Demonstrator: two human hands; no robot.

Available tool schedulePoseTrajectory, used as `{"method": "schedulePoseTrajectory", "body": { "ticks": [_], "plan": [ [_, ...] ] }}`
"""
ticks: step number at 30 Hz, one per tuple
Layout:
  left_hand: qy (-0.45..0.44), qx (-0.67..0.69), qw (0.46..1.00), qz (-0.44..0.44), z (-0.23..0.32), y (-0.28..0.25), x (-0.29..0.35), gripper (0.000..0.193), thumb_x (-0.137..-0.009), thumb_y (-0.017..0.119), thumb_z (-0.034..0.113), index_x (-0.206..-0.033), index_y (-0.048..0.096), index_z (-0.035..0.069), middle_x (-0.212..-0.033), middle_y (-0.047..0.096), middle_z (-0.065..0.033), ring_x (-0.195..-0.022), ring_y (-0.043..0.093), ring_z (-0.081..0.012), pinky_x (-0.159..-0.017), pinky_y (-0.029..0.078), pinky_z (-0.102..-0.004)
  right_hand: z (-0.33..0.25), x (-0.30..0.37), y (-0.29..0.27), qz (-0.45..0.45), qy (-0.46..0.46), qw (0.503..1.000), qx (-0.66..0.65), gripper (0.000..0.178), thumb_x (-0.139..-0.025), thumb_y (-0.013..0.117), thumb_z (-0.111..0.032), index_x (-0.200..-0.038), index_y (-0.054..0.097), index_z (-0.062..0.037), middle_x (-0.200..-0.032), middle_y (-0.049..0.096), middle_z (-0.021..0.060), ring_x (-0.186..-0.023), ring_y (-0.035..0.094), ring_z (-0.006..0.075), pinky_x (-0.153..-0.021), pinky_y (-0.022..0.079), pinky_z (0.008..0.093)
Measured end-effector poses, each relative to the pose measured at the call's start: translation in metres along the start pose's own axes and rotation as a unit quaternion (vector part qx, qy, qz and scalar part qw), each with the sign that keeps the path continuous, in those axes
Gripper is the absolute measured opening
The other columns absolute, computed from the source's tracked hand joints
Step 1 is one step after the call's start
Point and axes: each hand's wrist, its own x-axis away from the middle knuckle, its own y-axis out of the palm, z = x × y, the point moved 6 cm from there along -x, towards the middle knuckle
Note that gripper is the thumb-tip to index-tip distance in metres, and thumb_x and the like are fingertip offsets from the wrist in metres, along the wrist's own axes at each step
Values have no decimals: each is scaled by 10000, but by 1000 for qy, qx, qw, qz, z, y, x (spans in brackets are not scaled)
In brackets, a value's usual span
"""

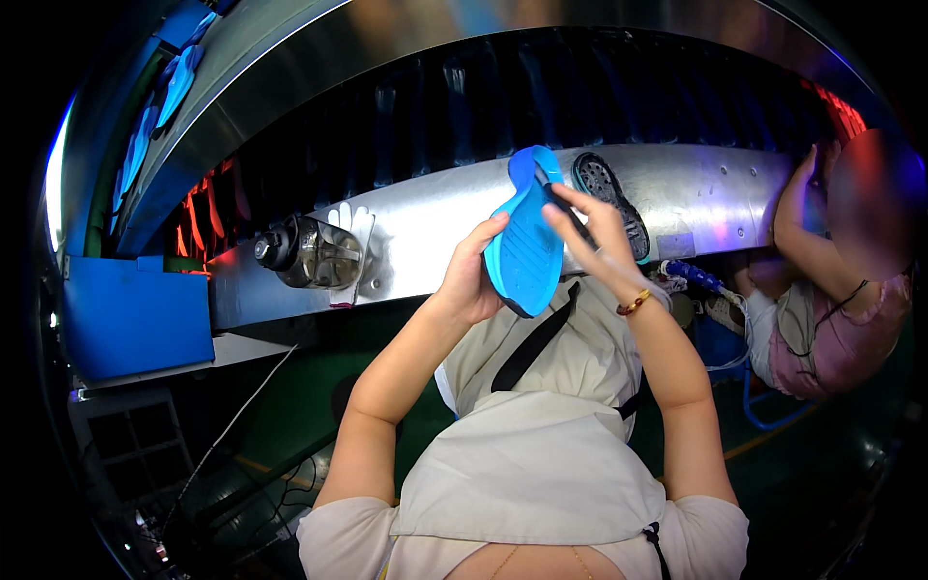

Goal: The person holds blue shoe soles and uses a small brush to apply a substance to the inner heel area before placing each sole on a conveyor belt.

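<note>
My left hand (471,275) grips the edge of a blue shoe sole (530,253), tilted up over the front of the metal ledge, its grooved face showing. Closed around a slim dark stick-like tool (577,222), my right hand (607,232) brings its tip to the sole's upper end. Whether that tip is a brush or a blade is too small to tell. Just right of my hands, a black sole (594,176) with an open lattice pattern lies on the ledge, partly covered by my right hand.
A metal ledge (425,208) runs across in front of me, beside a dark conveyor (406,116). A clear bottle with a black lid (307,249) lies on a white glove (360,227) at left. More blue soles (177,82) sit upper left. Another person (836,329) sits at right.
</note>
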Motion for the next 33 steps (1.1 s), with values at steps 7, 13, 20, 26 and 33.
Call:
{"method": "schedulePoseTrajectory", "body": {
  "ticks": [7,13,20,26,33],
  "plan": [
    [-23,-54,998,-32,1,-4,4,481,-836,514,314,-1161,431,-31,-1057,553,-160,-923,580,-230,-806,486,-372,-25,12,5,31,-84,989,114,361,-760,609,-162,-1002,564,101,-1017,562,282,-972,566,356,-839,451,347],
    [4,-70,997,-6,1,-8,-1,505,-818,523,329,-1158,433,-33,-1044,561,-174,-907,587,-246,-797,489,-380,-33,23,1,41,-54,993,101,338,-753,617,-155,-994,576,78,-1013,574,261,-974,566,350,-835,450,341],
    [28,19,999,11,29,-43,-7,542,-816,452,385,-1191,429,-6,-1063,555,-176,-922,576,-290,-817,475,-428,-53,34,8,-89,-25,990,-107,307,-759,636,-125,-1020,594,31,-968,627,160,-863,608,180,-724,461,244],
    [0,77,996,-42,21,-45,1,549,-824,421,406,-1214,423,20,-1158,499,-197,-976,536,-355,-801,444,-555,-19,36,-16,-105,116,933,-324,278,-850,483,-131,-1015,569,75,-970,618,147,-884,584,161,-804,444,273],
    [16,73,996,-46,17,-48,7,633,-820,382,446,-1270,348,1,-1178,482,-214,-988,540,-358,-814,451,-522,-3,44,-38,-2,181,829,-529,283,-864,476,-185,-985,593,42,-912,630,121,-825,589,157,-745,473,281]
  ]
}}
